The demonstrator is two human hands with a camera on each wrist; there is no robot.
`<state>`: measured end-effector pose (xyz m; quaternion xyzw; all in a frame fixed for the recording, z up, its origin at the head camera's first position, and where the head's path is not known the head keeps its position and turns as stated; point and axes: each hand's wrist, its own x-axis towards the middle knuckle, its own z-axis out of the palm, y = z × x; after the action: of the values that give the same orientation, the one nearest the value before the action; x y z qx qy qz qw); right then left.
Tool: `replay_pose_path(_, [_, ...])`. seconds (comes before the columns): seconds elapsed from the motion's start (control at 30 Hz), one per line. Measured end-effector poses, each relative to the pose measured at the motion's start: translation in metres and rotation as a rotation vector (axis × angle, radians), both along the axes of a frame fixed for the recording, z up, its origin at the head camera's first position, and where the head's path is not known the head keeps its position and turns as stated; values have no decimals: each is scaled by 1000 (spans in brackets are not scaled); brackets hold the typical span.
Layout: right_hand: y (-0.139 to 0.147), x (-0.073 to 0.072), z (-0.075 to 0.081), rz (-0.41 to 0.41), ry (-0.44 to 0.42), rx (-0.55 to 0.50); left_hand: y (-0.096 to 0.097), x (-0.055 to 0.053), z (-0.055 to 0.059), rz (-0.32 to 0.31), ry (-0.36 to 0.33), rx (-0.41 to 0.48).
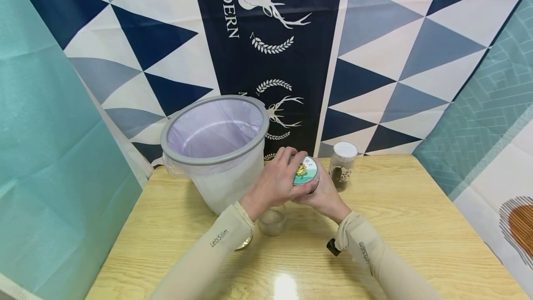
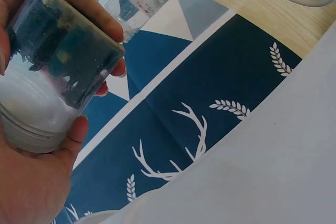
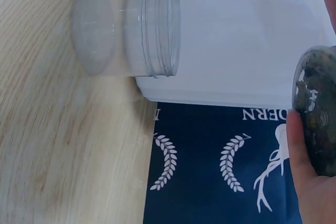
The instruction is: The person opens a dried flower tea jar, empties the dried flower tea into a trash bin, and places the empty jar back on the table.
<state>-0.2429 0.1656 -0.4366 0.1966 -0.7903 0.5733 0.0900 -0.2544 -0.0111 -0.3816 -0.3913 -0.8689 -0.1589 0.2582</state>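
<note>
Above the table, both hands hold a clear plastic jar (image 2: pixel 63 51) with dark contents in its bottom part. Its round lid (image 1: pixel 305 171) is white and green with a small yellow flower picture. My left hand (image 1: pixel 275 179) grips the lid end from above, with fingers and thumb spread around the rim. My right hand (image 1: pixel 326 198) is curled round the jar's body. In the right wrist view the dark base of the held jar shows beside the right hand (image 3: pixel 315 198). Below the hands, an uncapped clear jar (image 3: pixel 126 30) stands on the table.
A white bin (image 1: pixel 233 189) with a grey rim and lilac liner stands at the left. Behind the right hand is another lidded jar (image 1: pixel 343 165) with dark contents. A gold-coloured round lid (image 1: pixel 246 243) lies partly under the left forearm. Patterned cloth (image 1: pixel 391 73) hangs behind the table.
</note>
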Motion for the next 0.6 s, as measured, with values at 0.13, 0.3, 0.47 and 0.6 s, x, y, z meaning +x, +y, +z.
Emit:
replay_pose_path(0.13, [-1, 0, 0, 4, 4, -18, 0, 1, 0, 5, 2, 3])
replay_pose_path(0.3, [-2, 1, 1, 8, 2, -14, 0, 1, 0, 8, -5, 6])
replay_pose_path(0.47, [-1, 1, 1, 4, -17, 21, -1, 2, -2, 10, -13, -11])
replay_pose_path(0.6, [1, -1, -1, 7, -19, 55, -3, 3, -5, 15, -22, -32])
